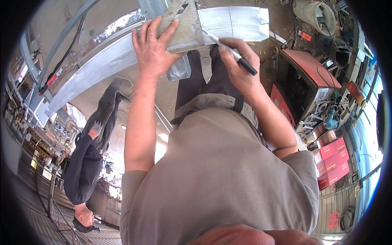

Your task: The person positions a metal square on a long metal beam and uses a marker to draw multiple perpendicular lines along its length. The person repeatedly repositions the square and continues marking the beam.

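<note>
My left hand (pixel 154 51) lies with its fingers spread on the left part of a flat, dull grey-beige plate (pixel 190 34). In my right hand (pixel 244 65) is a marker pen (pixel 246 65), white with a black end. Its tip points up and left, close to the plate's right edge; whether it touches cannot be made out. The plate rests on a long silver metal beam (pixel 98 69) that bends away to the left in this view. To the right, a bright silver stretch of metal (pixel 249 26) with thin dark lines across it continues from the plate.
A person in dark clothes (pixel 87 163) with a grey and orange glove stands to the left. At right are a red-topped cabinet (pixel 306 65), a pale bucket (pixel 316 16), tools and red boxes (pixel 332 161). A grey frame bar (pixel 57 36) rises at upper left.
</note>
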{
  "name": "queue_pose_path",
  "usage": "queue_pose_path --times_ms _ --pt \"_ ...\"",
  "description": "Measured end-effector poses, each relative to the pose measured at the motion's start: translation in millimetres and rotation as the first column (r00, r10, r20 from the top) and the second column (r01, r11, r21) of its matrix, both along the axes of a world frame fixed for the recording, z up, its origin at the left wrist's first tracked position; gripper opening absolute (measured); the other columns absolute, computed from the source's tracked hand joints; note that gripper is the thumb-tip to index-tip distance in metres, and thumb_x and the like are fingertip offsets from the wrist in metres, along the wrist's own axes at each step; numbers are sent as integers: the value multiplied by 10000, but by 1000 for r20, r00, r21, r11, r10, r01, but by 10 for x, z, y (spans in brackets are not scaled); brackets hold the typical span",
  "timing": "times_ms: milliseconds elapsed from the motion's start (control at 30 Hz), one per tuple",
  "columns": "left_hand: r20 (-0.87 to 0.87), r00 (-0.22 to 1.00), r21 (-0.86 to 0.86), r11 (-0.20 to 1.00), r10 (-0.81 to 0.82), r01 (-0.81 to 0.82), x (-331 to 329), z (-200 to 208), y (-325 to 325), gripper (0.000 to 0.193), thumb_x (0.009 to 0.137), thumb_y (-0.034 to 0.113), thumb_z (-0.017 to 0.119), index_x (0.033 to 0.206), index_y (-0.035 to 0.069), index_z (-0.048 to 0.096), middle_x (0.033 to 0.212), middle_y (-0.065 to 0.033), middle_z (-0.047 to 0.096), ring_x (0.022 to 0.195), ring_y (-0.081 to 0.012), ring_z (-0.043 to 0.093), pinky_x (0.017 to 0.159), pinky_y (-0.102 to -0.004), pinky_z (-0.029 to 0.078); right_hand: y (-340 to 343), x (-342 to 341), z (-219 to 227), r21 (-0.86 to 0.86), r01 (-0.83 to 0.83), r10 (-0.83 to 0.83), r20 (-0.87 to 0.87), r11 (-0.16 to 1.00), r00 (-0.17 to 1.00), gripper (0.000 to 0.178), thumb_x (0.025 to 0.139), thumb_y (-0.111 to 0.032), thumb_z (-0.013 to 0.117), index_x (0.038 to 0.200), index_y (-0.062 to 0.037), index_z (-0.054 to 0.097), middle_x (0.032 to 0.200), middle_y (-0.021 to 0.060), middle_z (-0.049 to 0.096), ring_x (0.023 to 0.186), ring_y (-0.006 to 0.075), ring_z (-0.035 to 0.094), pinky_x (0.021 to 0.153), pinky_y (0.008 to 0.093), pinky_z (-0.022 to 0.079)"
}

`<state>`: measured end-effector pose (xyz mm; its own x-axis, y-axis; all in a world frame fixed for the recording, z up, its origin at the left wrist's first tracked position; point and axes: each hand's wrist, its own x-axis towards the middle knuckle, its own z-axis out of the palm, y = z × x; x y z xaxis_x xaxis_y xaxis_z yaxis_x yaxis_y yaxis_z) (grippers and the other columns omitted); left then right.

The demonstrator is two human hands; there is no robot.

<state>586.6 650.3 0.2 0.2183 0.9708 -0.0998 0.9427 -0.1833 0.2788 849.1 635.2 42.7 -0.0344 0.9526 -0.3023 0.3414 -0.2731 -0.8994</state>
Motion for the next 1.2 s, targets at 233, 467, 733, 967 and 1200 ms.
queue_pose_path --times_ms 233,467,733,967,1200 --pt "-25 1000 -11 1000 -1 1 -5 -5 -11 1128 514 449 1038 1544 442 578 1589 -23 473 1507 -289 413 1293 -641 231 -90 289 129 -200 -83 87 14 976 996 206 968 -167 708 1091 -18 779 959 142 771 888 255 736 816 367 574" --pt "17 1000 5 1000 9 -9 -19 -22 -8 1129 512 430 1037 1544 443 578 1610 -28 473 1525 -298 403 1299 -638 213 -54 303 -59 -5 81 -81 -103 997 991 307 1042 -224 697 1228 18 732 1005 85 769 965 131 679 894 273 510" --pt "20 999 -1 1000 27 -27 -201 -16 -80 1108 531 410 1032 1547 403 588 1656 -26 452 1571 -311 361 1309 -643 179 -41 176 -104 -158 217 -249 -225 963 942 353 1058 -245 654 1274 29 702 1017 107 768 1043 166 673 1044 331 461" --pt "25 998 2 999 53 -53 -631 13 -180 1071 535 445 1025 1522 419 611 1657 -8 465 1570 -303 362 1311 -645 172 -14 92 -190 -143 257 -286 -249 956 925 245 1030 -126 658 1220 10 734 1037 49 724 923 95 661 821 273 541" --pt "-25 999 -30 998 46 -47 -780 11 -205 1073 551 412 1022 1538 397 603 1660 -24 455 1575 -312 358 1312 -640 183 -19 48 -187 -123 233 -253 -187 965 949 322 1049 -228 656 1241 24 715 1057 102 744 1019 166 673 975 329 492"
